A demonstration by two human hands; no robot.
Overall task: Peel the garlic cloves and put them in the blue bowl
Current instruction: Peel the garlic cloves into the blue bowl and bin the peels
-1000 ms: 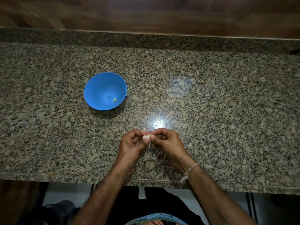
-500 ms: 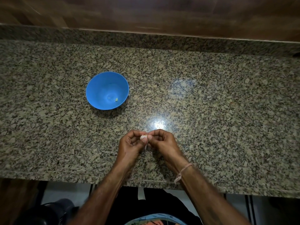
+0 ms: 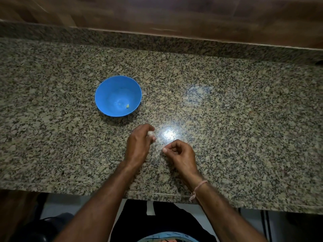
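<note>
A blue bowl [image 3: 106, 91] stands on the granite counter, left of centre, with a small pale garlic piece [image 3: 127, 106] at its bottom. My left hand [image 3: 139, 145] is below and right of the bowl, blurred, its fingers closed on a whitish garlic clove [image 3: 151, 134] at the fingertips. My right hand [image 3: 180, 153] is apart from it to the right, thumb and forefinger pinched; whether a bit of skin is between them I cannot tell.
The speckled granite counter [image 3: 244, 119] runs the full width, with a raised granite back ledge [image 3: 157, 44] and a wooden wall behind. Its front edge [image 3: 52, 186] is close to my body. A bright light glare [image 3: 168, 134] lies beside my left hand.
My hands, joined on the clove before, have separated. The left hand has moved up toward the bowl with the clove; the right hand stays lower right.
</note>
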